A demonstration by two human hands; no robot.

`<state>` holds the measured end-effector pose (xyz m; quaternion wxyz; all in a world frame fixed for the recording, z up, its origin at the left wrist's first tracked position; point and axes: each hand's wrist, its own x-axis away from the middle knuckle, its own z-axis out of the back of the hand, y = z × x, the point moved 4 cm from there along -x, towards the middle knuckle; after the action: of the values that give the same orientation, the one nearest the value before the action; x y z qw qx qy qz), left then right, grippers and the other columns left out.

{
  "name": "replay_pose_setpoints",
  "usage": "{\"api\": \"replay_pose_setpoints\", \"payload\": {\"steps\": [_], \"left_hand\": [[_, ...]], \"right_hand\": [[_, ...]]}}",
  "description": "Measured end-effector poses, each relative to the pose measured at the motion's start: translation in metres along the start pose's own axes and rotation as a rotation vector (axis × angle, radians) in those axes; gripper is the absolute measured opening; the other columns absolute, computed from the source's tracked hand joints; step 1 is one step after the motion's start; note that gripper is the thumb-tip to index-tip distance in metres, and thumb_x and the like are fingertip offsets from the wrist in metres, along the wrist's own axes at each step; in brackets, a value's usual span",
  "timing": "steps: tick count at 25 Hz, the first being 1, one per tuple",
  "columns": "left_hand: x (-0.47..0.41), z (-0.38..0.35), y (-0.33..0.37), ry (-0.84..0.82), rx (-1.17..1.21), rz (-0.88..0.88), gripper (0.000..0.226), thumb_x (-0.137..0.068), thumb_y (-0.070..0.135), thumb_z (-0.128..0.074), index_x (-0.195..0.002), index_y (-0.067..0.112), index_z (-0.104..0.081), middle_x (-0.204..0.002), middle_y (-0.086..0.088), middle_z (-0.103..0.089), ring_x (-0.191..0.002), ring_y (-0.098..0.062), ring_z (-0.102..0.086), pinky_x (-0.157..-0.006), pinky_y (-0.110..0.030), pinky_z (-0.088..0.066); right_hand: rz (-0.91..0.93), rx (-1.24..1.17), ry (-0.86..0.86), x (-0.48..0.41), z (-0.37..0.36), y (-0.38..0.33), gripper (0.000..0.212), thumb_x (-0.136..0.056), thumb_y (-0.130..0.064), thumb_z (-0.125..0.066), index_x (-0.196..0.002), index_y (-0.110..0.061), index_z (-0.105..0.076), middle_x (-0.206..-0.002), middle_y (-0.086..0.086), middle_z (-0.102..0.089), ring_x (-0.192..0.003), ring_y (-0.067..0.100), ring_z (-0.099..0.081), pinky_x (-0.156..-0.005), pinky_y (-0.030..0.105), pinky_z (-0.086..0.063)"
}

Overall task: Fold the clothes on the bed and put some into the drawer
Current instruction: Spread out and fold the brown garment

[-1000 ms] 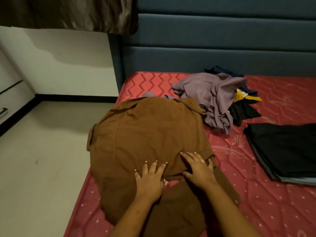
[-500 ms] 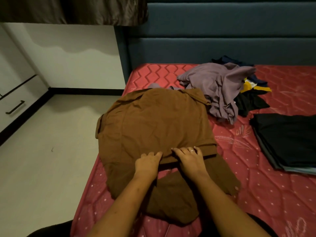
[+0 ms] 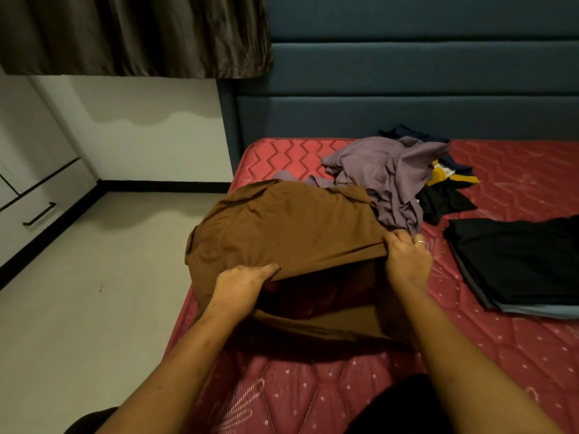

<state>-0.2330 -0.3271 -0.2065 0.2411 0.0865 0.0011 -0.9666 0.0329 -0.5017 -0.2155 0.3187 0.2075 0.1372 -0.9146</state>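
Brown shirt [image 3: 282, 233] sits at the left side of the bed [image 3: 501, 355], its left part hanging a bit over the edge toward the floor [image 3: 94, 308].

We have both hands on its near edge:
- Left hand [image 3: 241, 286] grips the left end, with the fingers curled under the cloth and 1 finger laid along the edge.
- Right hand [image 3: 407, 261] grips the right end, with the fingers wrapped over the top and a ring showing.
- Both hands are closed on the fabric, neither is slack.

Why hold it this way: 2 grips set wide apart keep the edge taut and straight, so the layer moves as 1 sheet instead of bunching. The edge is raised off the bed, with a dark gap under it. The lower part of the shirt lies flat beneath.

Our read is that we are mid-fold, either carrying this layer over or resetting it. We can't tell which.

Around it:
- The purple heap [image 3: 385, 173] is just behind the shirt, touching its far right corner, with dark and yellow pieces behind. None of it is folded.
- The black stack [image 3: 517, 264] lies flat to the right, apart from the shirt. It is likely the done pile, parked clear of the work area.
- The drawer [image 3: 40, 214] is across the floor on the left, closed and well apart from the bed. We judge the drawer step has not started.

Risk: the overhanging side could drag the shirt off the bed if we let the edge go loose.
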Motion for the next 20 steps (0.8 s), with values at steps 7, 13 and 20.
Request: {"api": "replay_pose_setpoints", "payload": {"steps": [7,13,20], "left_hand": [[-0.02,0.045,-0.034,-0.072,-0.136,0.277,0.034,-0.095,0.018,-0.044,-0.124,0.029,-0.056,-0.117,-0.006,-0.063,-0.107,-0.028,-0.061,-0.084,-0.035,-0.049],[-0.054,0.141,-0.062,0.393,-0.046,0.334,0.046,-0.091,0.005,-0.048,-0.128,0.03,-0.059,-0.113,-0.014,-0.067,-0.102,-0.037,-0.061,-0.085,-0.043,-0.047],[0.049,-0.039,-0.017,-0.832,-0.227,0.12,0.063,-0.097,0.015,-0.044,-0.145,0.05,-0.024,-0.155,0.007,-0.03,-0.141,-0.022,-0.033,-0.114,-0.042,-0.026]], "right_hand": [[-0.471,-0.45,-0.125,-0.035,0.039,0.021,0.032,-0.089,0.0,-0.042,-0.105,-0.011,-0.068,-0.112,0.022,-0.062,-0.101,0.04,-0.056,-0.08,0.039,-0.046],[0.075,-0.492,0.395,-0.104,0.154,0.034,0.035,-0.068,0.005,-0.041,-0.094,-0.001,-0.065,-0.098,0.019,-0.061,-0.095,0.035,-0.052,-0.084,0.035,-0.035],[-0.306,-0.069,-1.018,0.065,-0.03,0.101,0.047,-0.078,-0.018,-0.058,-0.122,0.0,-0.06,-0.129,0.025,-0.056,-0.114,0.037,-0.056,-0.097,0.036,-0.044]]}}
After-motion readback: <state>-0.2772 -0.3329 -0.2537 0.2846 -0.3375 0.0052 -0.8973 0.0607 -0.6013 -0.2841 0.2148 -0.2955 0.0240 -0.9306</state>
